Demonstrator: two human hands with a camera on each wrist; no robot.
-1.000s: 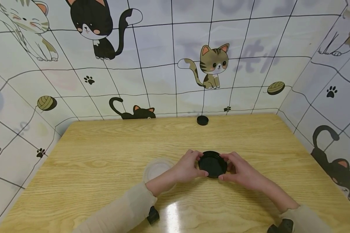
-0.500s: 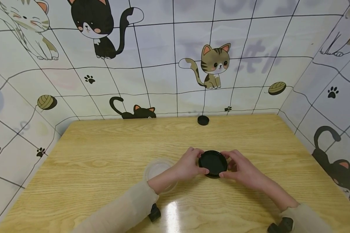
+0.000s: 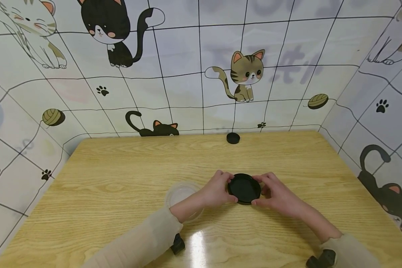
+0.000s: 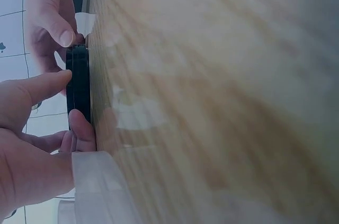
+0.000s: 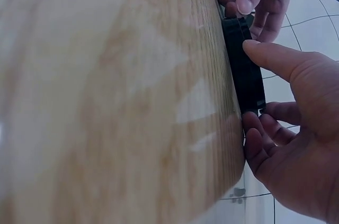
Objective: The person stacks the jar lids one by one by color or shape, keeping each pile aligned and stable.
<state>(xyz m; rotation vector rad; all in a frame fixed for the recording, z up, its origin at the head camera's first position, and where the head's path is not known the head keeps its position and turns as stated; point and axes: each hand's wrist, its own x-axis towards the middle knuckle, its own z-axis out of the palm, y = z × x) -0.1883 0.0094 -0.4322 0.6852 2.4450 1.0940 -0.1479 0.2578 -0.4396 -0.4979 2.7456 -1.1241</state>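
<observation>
A round, shallow black dish [image 3: 244,189] with a raised rim lies on the wooden table in the head view. At its left edge, my left hand [image 3: 217,190] grips the rim between thumb and fingers. My right hand [image 3: 278,195] holds the opposite edge the same way. Both wrist views show the dish's black side wall [image 4: 79,89] edge-on, with a thin seam running along it, close to the tabletop. Under my left forearm sits a clear round plastic piece [image 3: 177,193], partly covered; whether it is a lid or a tub I cannot tell.
A small black disc [image 3: 233,138] sits at the table's back edge, by the wall. Walls printed with cats and grid lines [image 3: 181,56] enclose the back and both sides of the wooden table [image 3: 120,178].
My left thumb shifts slightly along the front of the rim, and the dish tilts a little. Both hands keep their hold at nearly the same spot.
</observation>
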